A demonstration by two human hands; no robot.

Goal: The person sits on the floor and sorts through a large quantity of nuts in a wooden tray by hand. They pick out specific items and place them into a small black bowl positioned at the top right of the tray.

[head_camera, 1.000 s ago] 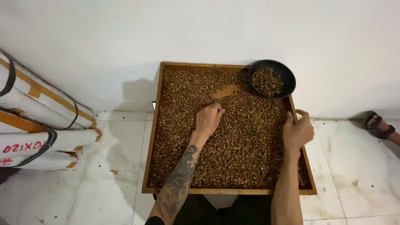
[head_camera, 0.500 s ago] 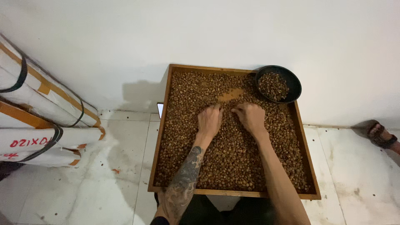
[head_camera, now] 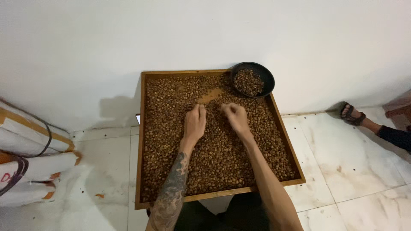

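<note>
Both hands down on the beans [head_camera: 214, 145], mid-tray [head_camera: 139, 141], side by side and near each other. Left hand [head_camera: 195, 122]: fingers curled together, tips on the bean layer; whether it pinches one, cannot tell. Right hand [head_camera: 234, 116]: loosely fisted, knuckles up, fingertips tucked under (contents hidden). Just beyond the fingertips, a bare patch [head_camera: 209, 96] of tray floor shows through the beans. The black bowl [head_camera: 253, 79], partly filled with beans, sits on the far right corner, ahead and right of the right hand, which is the nearer one. Nothing lies between. White sacks [head_camera: 30, 171] at left; another person's sandalled foot [head_camera: 352, 114] at right, well apart.
</note>
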